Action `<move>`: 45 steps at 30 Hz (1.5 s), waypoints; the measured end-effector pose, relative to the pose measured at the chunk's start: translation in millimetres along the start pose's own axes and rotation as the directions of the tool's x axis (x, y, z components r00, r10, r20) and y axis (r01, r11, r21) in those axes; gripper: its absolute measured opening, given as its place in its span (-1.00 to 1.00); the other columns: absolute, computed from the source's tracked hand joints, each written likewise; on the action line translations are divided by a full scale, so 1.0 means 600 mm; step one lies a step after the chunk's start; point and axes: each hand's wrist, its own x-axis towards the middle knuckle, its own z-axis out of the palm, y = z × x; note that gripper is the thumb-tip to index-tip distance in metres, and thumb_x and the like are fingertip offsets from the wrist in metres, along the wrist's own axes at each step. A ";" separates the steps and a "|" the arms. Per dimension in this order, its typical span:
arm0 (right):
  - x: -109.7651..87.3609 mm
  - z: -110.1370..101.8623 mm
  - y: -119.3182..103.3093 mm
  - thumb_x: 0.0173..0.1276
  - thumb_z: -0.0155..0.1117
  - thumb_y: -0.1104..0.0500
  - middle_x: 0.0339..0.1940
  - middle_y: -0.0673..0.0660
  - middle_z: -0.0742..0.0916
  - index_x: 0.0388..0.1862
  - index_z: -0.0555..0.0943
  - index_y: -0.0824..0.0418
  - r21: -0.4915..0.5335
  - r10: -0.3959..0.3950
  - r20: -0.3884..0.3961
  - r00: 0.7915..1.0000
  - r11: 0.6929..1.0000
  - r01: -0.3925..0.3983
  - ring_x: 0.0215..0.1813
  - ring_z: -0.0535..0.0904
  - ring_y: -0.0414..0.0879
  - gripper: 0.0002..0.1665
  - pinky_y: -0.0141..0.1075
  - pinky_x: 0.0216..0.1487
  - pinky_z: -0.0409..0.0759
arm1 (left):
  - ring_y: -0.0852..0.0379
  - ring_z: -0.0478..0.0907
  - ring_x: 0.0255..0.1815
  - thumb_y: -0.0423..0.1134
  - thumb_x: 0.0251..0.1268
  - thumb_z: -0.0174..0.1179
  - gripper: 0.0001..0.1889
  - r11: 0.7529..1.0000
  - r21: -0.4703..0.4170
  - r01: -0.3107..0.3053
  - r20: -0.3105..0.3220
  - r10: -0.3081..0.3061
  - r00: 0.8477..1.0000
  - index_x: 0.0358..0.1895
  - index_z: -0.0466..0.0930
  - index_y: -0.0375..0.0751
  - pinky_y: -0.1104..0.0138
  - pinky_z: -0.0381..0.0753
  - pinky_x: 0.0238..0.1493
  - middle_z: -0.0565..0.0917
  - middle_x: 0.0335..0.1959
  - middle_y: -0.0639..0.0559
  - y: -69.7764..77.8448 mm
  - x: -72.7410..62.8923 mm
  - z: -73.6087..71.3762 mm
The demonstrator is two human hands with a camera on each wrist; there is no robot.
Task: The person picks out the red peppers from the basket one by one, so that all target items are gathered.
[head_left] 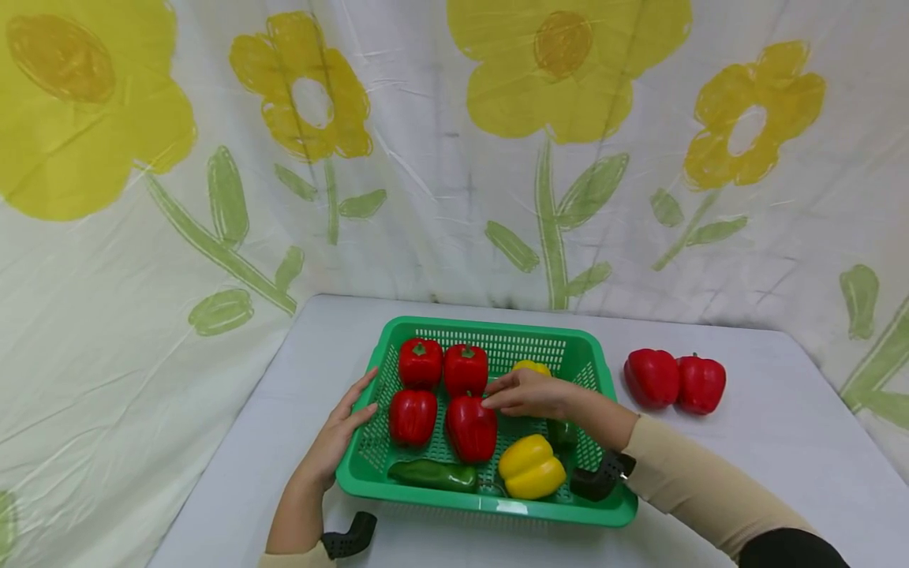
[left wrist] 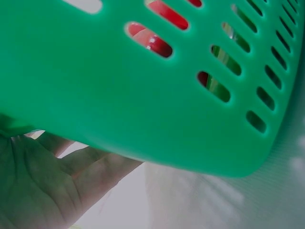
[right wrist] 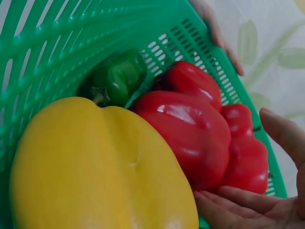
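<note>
Right hand in the basket!
Outstretched, it touches a red pepper; left hand rests relaxed against the basket.

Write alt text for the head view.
A person's right hand is at a red pepper in a slotted green basket, among three more red peppers plus yellow peppers and green peppers. The left hand is at the basket's left rim. Two red peppers sit on the white table to the right.
</note>
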 end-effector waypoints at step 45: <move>0.030 0.034 0.018 0.18 0.35 0.14 0.33 0.31 0.41 0.28 0.33 0.45 -0.162 0.061 -0.023 0.998 0.985 -0.064 0.24 0.45 0.06 -0.25 -0.09 0.18 0.48 | -0.08 -0.03 0.46 -0.17 0.47 -0.18 -0.47 1.000 0.022 -0.004 0.003 0.004 1.000 0.45 0.01 0.21 0.11 0.40 0.19 -0.10 0.51 0.02 0.001 0.001 0.000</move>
